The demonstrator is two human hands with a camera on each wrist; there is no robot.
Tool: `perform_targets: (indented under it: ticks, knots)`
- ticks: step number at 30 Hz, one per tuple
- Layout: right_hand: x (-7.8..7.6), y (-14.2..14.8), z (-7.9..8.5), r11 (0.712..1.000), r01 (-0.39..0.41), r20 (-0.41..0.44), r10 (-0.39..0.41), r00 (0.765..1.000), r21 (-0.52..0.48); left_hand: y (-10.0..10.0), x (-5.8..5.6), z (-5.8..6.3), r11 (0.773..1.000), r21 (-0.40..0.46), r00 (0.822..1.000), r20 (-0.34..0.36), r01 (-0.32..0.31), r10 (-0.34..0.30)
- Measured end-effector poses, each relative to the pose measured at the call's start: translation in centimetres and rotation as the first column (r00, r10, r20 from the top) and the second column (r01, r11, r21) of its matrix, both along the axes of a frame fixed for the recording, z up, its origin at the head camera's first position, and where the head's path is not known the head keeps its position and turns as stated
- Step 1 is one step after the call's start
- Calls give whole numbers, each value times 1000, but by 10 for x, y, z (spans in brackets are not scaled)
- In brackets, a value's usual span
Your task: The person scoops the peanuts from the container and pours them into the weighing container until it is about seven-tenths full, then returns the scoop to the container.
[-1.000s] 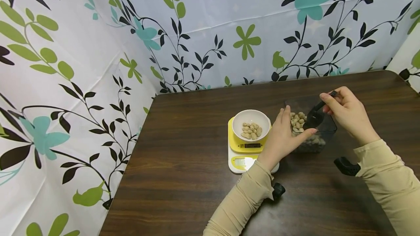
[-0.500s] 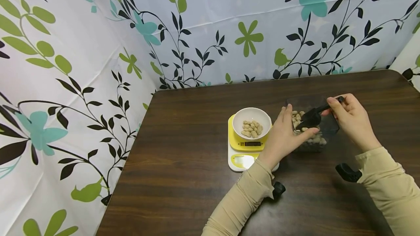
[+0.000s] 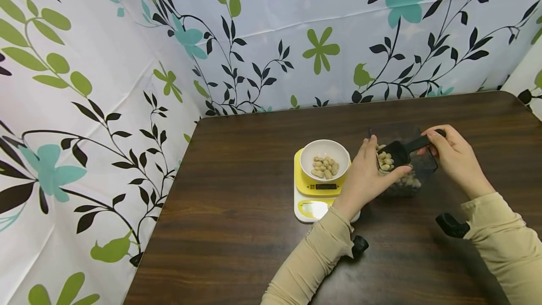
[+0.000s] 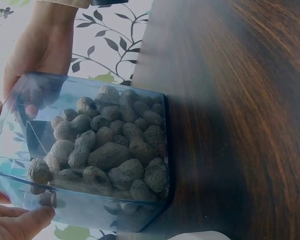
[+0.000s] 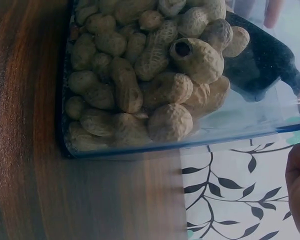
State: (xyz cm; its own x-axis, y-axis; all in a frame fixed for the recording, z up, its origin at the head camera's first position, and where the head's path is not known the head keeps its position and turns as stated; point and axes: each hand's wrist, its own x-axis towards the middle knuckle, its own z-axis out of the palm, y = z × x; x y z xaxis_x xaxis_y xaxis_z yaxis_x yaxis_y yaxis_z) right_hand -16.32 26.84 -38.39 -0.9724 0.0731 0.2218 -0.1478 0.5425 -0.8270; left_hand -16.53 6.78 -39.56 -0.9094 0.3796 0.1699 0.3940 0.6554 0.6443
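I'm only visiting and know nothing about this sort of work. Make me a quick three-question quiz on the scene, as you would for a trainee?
1. Which hand holds the black scoop?
2. What does the white bowl stand on? A) a wooden board; B) the yellow-and-white scale; C) a folded cloth.
3. Fill the gap: both the clear container and the white bowl hold ...

Key: 1. The right hand. 2. B. 3. Peanuts.
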Motion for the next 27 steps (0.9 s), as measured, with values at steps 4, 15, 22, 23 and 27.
perform_targets:
  ticks: [4, 15, 22, 23, 27]
  knots:
    - [-1, 0, 0, 1000, -17, -10, 17, 1000, -17, 0, 0, 0, 1000, 3, 1000, 6, 0, 0]
    - [-2, 2, -5, 977, -120, -5, 121, 993, -174, -1, 0, 0, 1000, -2, 1000, -5, 6, -6]
    - [-1, 4, -3, 955, -166, -10, 169, 986, -247, -2, 0, 1, 1000, 2, 1000, 2, 5, -5]
    - [-1, 4, -2, 941, -175, -13, 179, 984, -289, -2, 1, 1, 1000, 2, 1000, 5, 3, -3]
    - [-1, 2, -1, 886, -150, -12, 161, 987, -439, -1, 1, 0, 1000, 4, 1000, 17, 0, 0]
